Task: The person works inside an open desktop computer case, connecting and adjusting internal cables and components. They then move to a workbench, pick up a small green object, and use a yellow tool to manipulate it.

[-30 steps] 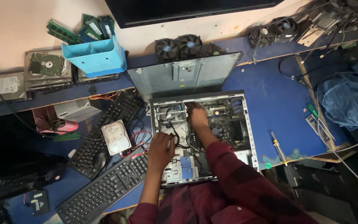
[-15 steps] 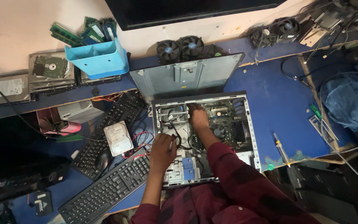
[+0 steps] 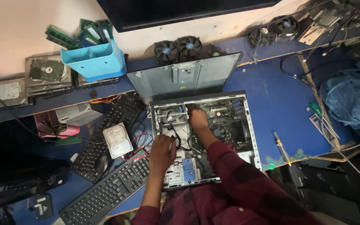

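Head view: we cannot tell whether our fingers are open or closed. Our right hand [image 3: 197, 118] reaches deep into the open computer case [image 3: 205, 137]; our left hand [image 3: 162, 152] rests on cables at its left edge. A hard drive [image 3: 117, 140] lies left.

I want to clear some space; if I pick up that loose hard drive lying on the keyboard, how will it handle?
The hard drive looks rigid and probably dense for its size. It rests tilted on a keyboard, so it may slide. Red cables beside it could snag.
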